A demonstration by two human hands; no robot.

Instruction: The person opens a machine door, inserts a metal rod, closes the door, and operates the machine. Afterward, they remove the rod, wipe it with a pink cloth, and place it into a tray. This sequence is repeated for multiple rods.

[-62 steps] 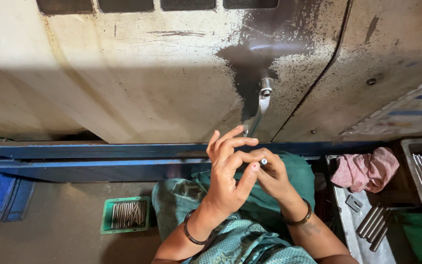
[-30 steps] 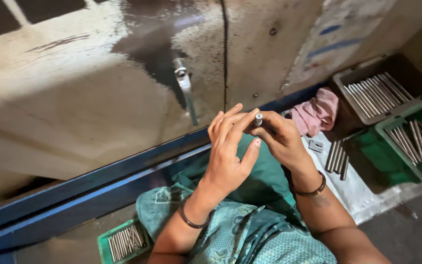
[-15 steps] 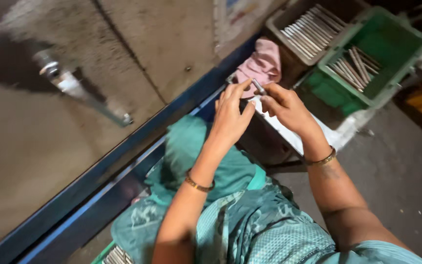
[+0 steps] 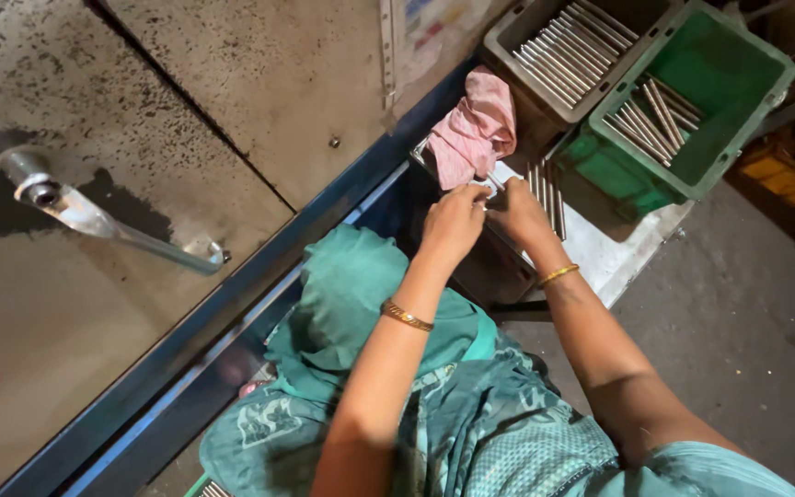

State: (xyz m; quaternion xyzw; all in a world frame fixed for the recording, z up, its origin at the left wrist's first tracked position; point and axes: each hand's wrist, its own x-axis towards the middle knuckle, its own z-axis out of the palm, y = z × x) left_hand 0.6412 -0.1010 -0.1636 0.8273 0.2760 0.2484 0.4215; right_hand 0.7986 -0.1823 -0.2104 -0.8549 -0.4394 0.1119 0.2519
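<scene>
Together, hands: left hand (image 4: 453, 221) and right hand (image 4: 519, 210) pinch one thin steel rod (image 4: 492, 185) beside the pink crumpled cloth (image 4: 476, 129).
Grip: fingertips closed lightly.
Risk: rod may slip among loose rods (image 4: 545, 191) right of the cloth.

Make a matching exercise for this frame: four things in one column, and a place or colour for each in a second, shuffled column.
Things
1. cloth
2. green crate
3. lever handle
4. bangle

Places or colours
A. on the left wrist
B. pink, crumpled just beyond the left hand
C. far right, a few metal rods lying in it
D. sticking out of the stained machine panel at left

Pairs: 1-B, 2-C, 3-D, 4-A
</scene>
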